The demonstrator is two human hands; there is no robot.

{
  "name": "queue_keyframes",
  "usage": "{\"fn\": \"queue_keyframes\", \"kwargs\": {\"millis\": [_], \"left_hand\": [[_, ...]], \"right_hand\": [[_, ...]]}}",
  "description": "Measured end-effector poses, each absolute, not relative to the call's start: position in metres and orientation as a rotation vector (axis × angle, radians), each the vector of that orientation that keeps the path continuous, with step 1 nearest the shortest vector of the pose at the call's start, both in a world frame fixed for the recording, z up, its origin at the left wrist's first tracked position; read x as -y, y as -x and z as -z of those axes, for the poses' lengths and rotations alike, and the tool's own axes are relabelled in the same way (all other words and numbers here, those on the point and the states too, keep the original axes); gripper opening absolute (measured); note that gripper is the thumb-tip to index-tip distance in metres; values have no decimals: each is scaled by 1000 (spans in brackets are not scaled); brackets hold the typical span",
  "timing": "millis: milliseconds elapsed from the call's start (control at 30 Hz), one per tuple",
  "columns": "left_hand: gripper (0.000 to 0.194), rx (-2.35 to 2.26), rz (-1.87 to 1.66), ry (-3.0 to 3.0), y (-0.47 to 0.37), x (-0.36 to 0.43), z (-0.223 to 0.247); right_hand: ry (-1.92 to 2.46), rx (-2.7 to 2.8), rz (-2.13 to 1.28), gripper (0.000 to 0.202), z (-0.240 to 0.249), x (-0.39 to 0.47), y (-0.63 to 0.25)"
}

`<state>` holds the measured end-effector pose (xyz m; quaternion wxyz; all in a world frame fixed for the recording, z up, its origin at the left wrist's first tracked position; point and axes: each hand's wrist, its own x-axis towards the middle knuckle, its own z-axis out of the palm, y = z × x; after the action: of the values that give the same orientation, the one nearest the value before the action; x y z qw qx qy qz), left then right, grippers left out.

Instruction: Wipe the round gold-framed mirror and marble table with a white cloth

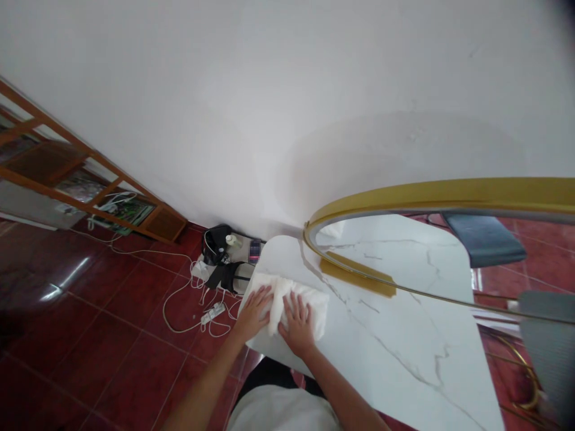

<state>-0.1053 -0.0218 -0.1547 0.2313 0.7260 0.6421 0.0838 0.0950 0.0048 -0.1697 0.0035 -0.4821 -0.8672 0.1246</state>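
Note:
A soft white cloth (315,302) lies near the rounded left end of the marble-patterned table (381,359), with a raised fold across its middle. My left hand (256,311) rests on the cloth's left part, fingers stretched out. Just right of the fold, my right hand (297,323) lies on the cloth with its fingers spread. Both palms face down, and neither hand grips the cloth.
A gold-rimmed round mirror (404,196) stands on the table on a gold base (357,274), close to the wall. On the red tiled floor at left are a power strip (212,313), cables and bags. A wooden shelf (164,222) lines the wall.

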Motion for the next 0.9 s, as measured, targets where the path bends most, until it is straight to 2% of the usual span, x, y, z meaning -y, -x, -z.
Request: {"fn": "queue_keyframes", "kwargs": {"millis": [300,467,667,900], "left_hand": [[57,-1831,-213,-1956,103,-122,151],[56,-1847,-205,-1952,100,-142,149],[59,-1913,-293,-1978,102,-53,150],[58,-1893,-149,-2036,110,95,160]], "right_hand": [[2020,2419,-469,69,171,-115,-50],[2055,2386,-509,69,172,-132,-46],[1720,2595,-398,71,160,-63,-74],[1132,2883,-638,75,163,31,-133]]}}
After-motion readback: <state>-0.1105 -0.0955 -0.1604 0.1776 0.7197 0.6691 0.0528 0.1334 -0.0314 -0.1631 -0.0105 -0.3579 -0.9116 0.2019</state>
